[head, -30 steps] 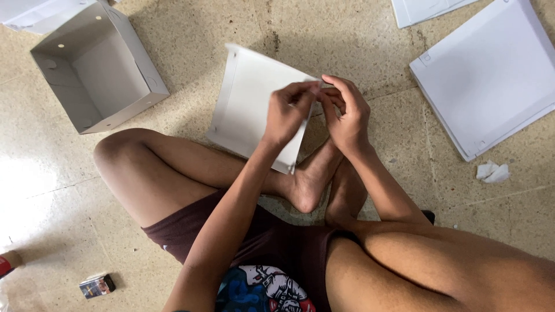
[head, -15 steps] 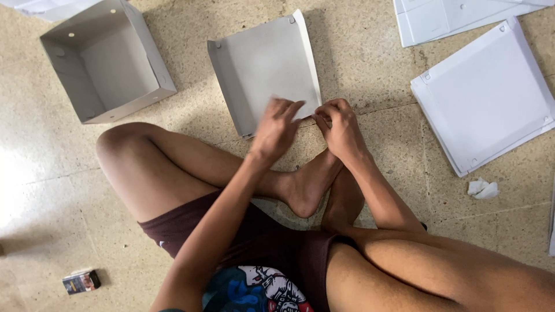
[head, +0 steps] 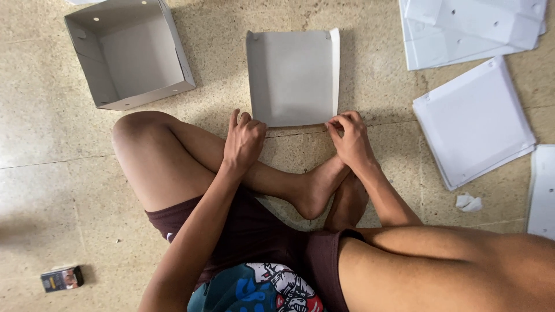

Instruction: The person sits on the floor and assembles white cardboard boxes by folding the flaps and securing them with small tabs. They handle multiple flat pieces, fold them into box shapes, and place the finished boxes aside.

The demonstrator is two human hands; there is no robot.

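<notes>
A grey-white cardboard sheet (head: 293,77) with its side flaps bent up lies on the stone floor in front of my crossed legs. My left hand (head: 243,140) rests at the sheet's near left corner, fingers curled against the edge. My right hand (head: 349,135) pinches the near right corner between thumb and fingers. Both hands sit just above my shin and foot.
A folded open grey box (head: 130,53) stands at the far left. Flat white box blanks lie at the far right (head: 471,29), at the right (head: 475,122) and at the right edge (head: 543,190). A crumpled paper scrap (head: 469,202) and a small dark packet (head: 62,278) lie on the floor.
The sheet, held up and folded between both hands a second ago, now lies flat on the floor. My hands have spread apart to its two near corners.
</notes>
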